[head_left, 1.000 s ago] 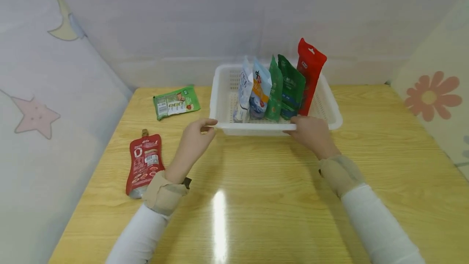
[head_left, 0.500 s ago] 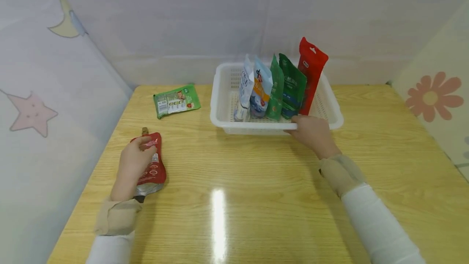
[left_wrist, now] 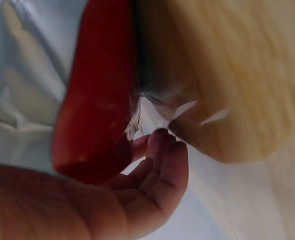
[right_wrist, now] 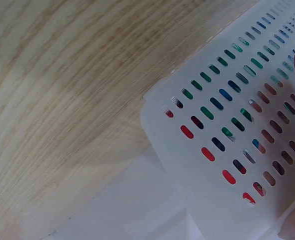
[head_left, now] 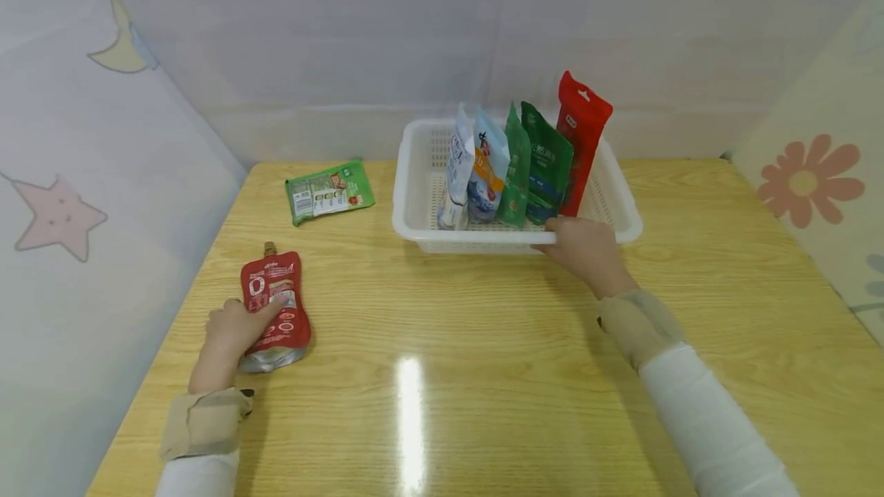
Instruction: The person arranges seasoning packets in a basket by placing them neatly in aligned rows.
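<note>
At the left of the head view, a red spout pouch (head_left: 293, 328) with a silver bottom lies on the table. My left hand (head_left: 231, 336) grips its left side, thumb across the front. In the left wrist view the fingers (left_wrist: 162, 185) curl beside the red edge. My right hand (head_left: 587, 251) holds the front rim of a white plastic basket (head_left: 476, 238). Standing in the basket are a white pouch (head_left: 457, 175), a light-blue pouch (head_left: 486, 167), a green pouch (head_left: 516, 175), a dark-green pouch (head_left: 549, 159) and a tall red packet (head_left: 582, 136).
A green packet (head_left: 331, 190) lies flat on the wooden table (head_left: 483, 374), left of the basket. A pale wall covering (head_left: 345, 37) rises right behind the table, with decorated sheets along both sides.
My left hand has left the basket's front left corner, moved left and down over the red spout pouch, and taken hold of its left side. The right hand stays on the basket rim.
</note>
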A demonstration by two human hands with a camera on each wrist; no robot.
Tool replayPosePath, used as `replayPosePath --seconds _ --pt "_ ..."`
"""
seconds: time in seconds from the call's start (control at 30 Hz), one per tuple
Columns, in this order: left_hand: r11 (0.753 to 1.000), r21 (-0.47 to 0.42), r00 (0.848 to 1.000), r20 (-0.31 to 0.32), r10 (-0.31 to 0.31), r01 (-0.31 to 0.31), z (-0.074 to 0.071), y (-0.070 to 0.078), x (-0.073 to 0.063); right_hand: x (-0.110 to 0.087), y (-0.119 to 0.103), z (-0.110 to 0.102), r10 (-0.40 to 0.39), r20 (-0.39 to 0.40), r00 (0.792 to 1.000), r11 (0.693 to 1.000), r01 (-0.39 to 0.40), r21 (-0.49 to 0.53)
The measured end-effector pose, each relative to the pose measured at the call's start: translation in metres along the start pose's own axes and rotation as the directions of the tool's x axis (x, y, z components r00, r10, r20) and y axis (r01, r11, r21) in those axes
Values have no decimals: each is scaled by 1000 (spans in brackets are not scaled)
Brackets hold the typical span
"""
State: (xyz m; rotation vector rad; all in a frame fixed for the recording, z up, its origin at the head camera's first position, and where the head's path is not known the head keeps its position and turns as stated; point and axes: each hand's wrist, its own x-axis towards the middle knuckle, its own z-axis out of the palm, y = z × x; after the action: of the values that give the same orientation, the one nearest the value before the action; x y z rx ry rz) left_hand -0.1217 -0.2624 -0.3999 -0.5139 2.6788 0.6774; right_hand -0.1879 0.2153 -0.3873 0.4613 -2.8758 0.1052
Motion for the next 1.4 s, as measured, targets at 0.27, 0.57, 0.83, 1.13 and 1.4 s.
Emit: replayPosePath --seconds 0.27,0.57,0.83,1.13,1.4 --pt "996 -82 993 115 -17 27 1 6 -1 0 2 1 3 -16 1000 1000 -3 -13" --pt "991 -132 995 95 11 1 0 7 -2 -1 1 -1 -3 -23 1000 1000 2 -20" --pt "999 36 999 50 -20 19 -4 16 -11 1 -5 -1 10 4 1000 1000 -10 -6" --pt "1000 23 1000 -7 -14 14 -3 16 -16 2 -4 -3 23 38 999 1000 -22 -13" --pt "1000 -26 1000 -20 -11 10 3 15 -15 0 -1 -1 35 59 998 999 -34 -14"
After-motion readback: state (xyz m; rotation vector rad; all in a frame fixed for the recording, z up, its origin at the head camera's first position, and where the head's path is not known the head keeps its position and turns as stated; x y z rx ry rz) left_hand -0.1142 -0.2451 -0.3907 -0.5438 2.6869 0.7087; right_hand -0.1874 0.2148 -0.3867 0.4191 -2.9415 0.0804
